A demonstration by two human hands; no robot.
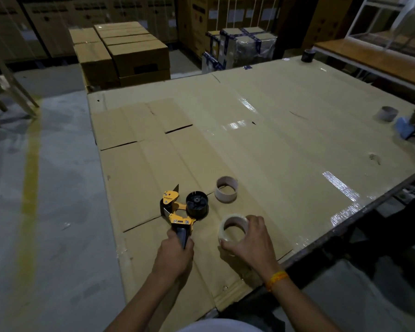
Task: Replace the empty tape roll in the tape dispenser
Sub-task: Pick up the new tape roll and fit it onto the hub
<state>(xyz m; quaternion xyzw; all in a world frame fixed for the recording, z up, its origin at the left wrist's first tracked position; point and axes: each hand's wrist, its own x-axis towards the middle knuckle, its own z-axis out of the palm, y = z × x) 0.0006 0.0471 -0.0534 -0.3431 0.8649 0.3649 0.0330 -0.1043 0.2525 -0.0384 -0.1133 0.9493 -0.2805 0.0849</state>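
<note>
Tape dispenser [179, 209] is lying on its side on the worktop [261, 140], near the front edge, and the left hand [175, 252] is wrapping closed around its dark handle, knuckles up, thumb side facing the yellow frame. The left forearm is reaching in from the bottom of the view, angled up and slightly right, wrist nearly straight. The dispenser's black hub [197, 205] is sitting bare, pointing up, with the blade end pointing away from the person.

Over to the right hand [249, 238]: it is curling around a full roll of clear tape [233, 227], fingers arched over the far and right side of the roll, thumb pressing at its near rim, so the hand is gripping the roll. Whether the roll is resting on the cardboard or lifted just off it is hard to tell. The right forearm is coming in from the lower right, with an orange wristband [276, 279] at the wrist.

Just beyond the roll and right of the hub, an empty cardboard core [226, 190] is standing on end, apart from both hands. Flattened cardboard sheets are covering the worktop, glossy with tape strips. Far right, another grey core [388, 113] is standing near the edge.
</note>
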